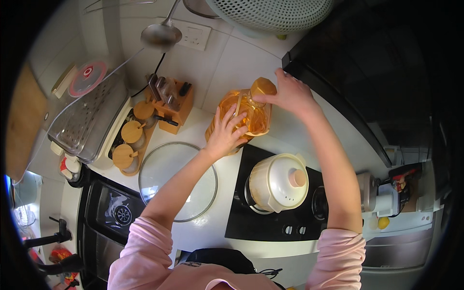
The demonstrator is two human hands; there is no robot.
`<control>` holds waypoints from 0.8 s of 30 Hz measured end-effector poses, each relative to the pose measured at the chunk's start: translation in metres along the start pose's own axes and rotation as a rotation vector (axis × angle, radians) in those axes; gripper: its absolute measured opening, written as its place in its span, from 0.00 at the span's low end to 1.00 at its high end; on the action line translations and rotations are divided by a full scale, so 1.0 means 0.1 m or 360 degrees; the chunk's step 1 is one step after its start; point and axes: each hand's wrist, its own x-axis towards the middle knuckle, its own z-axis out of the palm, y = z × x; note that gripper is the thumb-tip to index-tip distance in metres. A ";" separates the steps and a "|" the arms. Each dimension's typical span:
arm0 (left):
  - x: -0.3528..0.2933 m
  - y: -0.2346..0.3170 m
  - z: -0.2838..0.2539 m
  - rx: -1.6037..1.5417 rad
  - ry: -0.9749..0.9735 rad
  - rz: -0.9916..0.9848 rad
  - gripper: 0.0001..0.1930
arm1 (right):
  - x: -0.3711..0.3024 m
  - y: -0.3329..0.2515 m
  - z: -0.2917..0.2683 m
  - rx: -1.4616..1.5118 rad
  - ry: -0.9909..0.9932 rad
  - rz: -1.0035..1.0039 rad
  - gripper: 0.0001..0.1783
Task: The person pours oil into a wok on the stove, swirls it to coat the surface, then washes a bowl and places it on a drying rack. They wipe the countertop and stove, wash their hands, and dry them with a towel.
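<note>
A large clear jug of golden cooking oil (258,116) with a faceted golden cap (264,87) stands at the back of the counter. Spread fingers of my left hand (224,133) lie against the jug's near left side. At the cap is my right hand (295,95), its thumb touching the lower edge while the fingers reach apart beyond it. In front of the jug, a cream pot with a white lid (285,181) sits on the black stove (261,229). Under my left forearm lies a round glass lid (166,164) on the white counter.
At the left are wooden-lidded jars (133,131), a knife block (179,108) and a clear-covered dish rack (87,121). A black sink (104,208) is at the lower left. Overhead hang a ladle (162,36) and a colander (273,14). A dark panel (338,96) slants at the right.
</note>
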 end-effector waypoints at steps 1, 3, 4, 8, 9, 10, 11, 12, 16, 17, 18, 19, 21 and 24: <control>0.04 -0.01 0.00 -0.0040 -0.0001 0.0020 0.28 | 0.05 0.26 0.12 0.0071 0.0177 -0.0465 0.43; 0.06 -0.08 -0.02 -0.0079 0.0000 0.0041 0.30 | 0.18 0.40 0.17 0.0127 0.0216 -0.0884 0.45; 0.06 -0.11 -0.04 -0.0091 -0.0004 0.0051 0.30 | 0.26 0.38 0.15 0.0102 0.0085 -0.0838 0.46; 0.06 -0.13 -0.12 -0.0090 -0.0072 0.0035 0.28 | 0.30 -0.10 -0.04 -0.0113 -0.0279 -0.0021 0.47; 0.04 -0.14 -0.11 -0.0083 -0.0083 0.0025 0.28 | 0.34 -0.14 -0.01 -0.0195 -0.0245 0.0140 0.48; 0.03 -0.16 -0.12 -0.0077 -0.0094 0.0016 0.27 | 0.35 -0.12 0.03 -0.0134 -0.0124 -0.0079 0.47; 0.02 -0.15 -0.12 -0.0082 -0.0096 0.0014 0.27 | 0.35 -0.03 0.11 -0.0075 -0.0017 -0.0290 0.46; 0.02 -0.14 -0.13 -0.0082 -0.0101 0.0012 0.28 | 0.33 0.03 0.14 -0.0011 0.0090 -0.0505 0.45; 0.06 -0.05 -0.17 -0.0085 -0.0089 -0.0032 0.27 | 0.46 0.12 0.02 -0.0020 -0.0342 -0.0391 0.29; 0.05 -0.05 -0.16 -0.0070 -0.0058 -0.0039 0.28 | 0.44 0.02 0.06 -0.0135 -0.0242 -0.0261 0.29; 0.04 -0.07 -0.13 -0.0057 -0.0030 -0.0036 0.29 | 0.42 -0.09 0.12 -0.0246 -0.0135 -0.0122 0.28; 0.05 -0.07 -0.09 -0.0053 -0.0003 -0.0027 0.30 | 0.38 -0.12 0.17 -0.0358 -0.0031 0.0027 0.28; 0.09 -0.01 0.00 -0.0004 0.0043 -0.0016 0.33 | 0.37 0.08 0.34 -0.0223 0.0159 0.0140 0.32; 0.10 -0.05 -0.09 0.0025 -0.0163 -0.0270 0.34 | -0.38 -0.15 0.38 0.0022 0.0397 0.0029 0.35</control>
